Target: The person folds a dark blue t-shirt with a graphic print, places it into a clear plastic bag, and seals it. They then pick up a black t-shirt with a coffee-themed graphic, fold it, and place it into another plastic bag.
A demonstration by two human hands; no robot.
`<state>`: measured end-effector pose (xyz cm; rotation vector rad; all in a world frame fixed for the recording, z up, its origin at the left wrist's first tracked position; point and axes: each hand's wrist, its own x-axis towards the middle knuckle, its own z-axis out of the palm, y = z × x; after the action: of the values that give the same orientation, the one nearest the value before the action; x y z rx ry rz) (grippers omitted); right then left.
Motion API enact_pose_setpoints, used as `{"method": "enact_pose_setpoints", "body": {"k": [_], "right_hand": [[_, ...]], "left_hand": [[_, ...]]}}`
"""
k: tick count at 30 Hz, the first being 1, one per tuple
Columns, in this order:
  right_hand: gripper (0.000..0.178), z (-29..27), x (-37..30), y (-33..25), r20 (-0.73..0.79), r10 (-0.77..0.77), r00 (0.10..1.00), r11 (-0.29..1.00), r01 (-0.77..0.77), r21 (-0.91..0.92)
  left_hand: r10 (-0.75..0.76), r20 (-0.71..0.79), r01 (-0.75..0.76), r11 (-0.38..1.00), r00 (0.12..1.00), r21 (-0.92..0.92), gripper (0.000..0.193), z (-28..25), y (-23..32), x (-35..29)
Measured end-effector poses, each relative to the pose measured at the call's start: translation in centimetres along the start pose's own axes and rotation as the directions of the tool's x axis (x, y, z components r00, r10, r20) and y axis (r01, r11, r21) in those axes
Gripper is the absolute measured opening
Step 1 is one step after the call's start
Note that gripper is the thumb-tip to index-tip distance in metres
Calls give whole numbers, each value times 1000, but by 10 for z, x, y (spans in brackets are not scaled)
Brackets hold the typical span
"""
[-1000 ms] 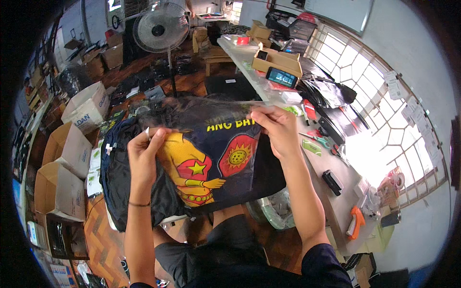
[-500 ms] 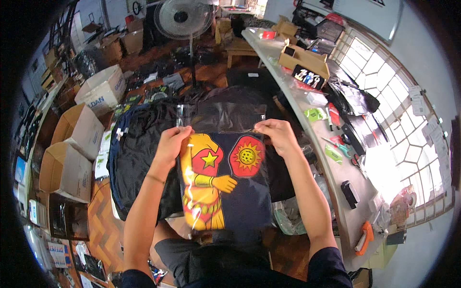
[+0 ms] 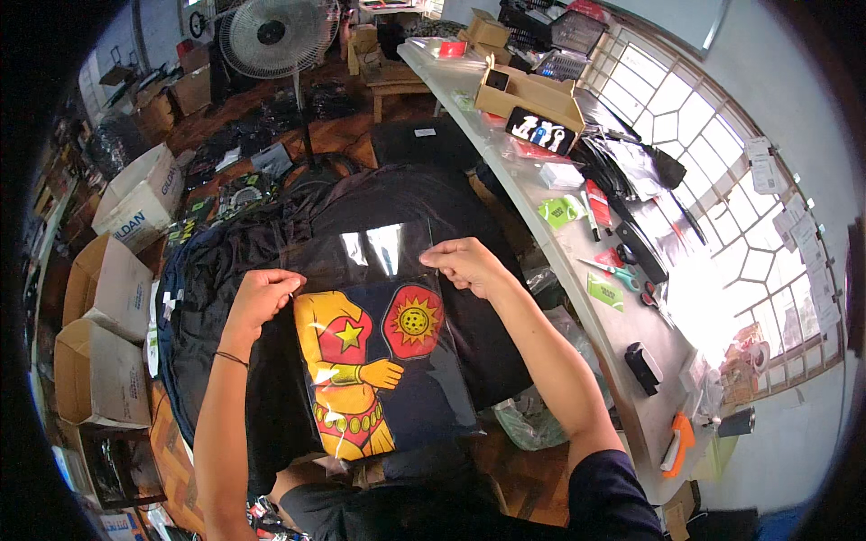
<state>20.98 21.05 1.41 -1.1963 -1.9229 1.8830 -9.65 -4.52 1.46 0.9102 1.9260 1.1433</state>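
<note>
A folded navy shirt (image 3: 433,383) with a red and yellow costumed figure printed on it lies inside a clear plastic bag (image 3: 383,245). My left hand (image 3: 262,302) pinches the bag's left edge, near the top of the shirt. Opposite it, my right hand (image 3: 465,266) grips the right edge between thumb and fingers. Above the shirt, the bag's unfilled upper part stands up, catching bright reflections. The bag is held tilted over my lap, in front of a mound of black fabric (image 3: 212,288).
Along the right runs a long table (image 3: 600,347) carrying scissors (image 3: 654,298), an orange-handled tool (image 3: 677,446), a black stapler-like object (image 3: 643,368) and a cardboard box (image 3: 541,99). Open cartons (image 3: 104,374) line the left. A standing fan (image 3: 271,36) is at the back.
The bagged shirt has shifted left and a little lower, and now tilts. Both hands moved with it, keeping hold. The bag's upper flap stands up more, and the view has turned to the right.
</note>
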Motion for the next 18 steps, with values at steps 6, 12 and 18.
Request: {"method": "enact_pose_setpoints", "body": {"k": [6,12,18], "right_hand": [[23,-4,-5,3,141,57,988,942,-100,321],[34,5,-15,15,128,-75,989,837,-8,547],[73,9,-26,6,82,87,993,751,-119,649]], "left_hand": [[-235,131,267,893,963,-361,29,0,12,-1],[-106,92,141,780,990,-610,29,7,-5,-15],[-1,180,144,606,984,-783,38,1,-3,-24]]}}
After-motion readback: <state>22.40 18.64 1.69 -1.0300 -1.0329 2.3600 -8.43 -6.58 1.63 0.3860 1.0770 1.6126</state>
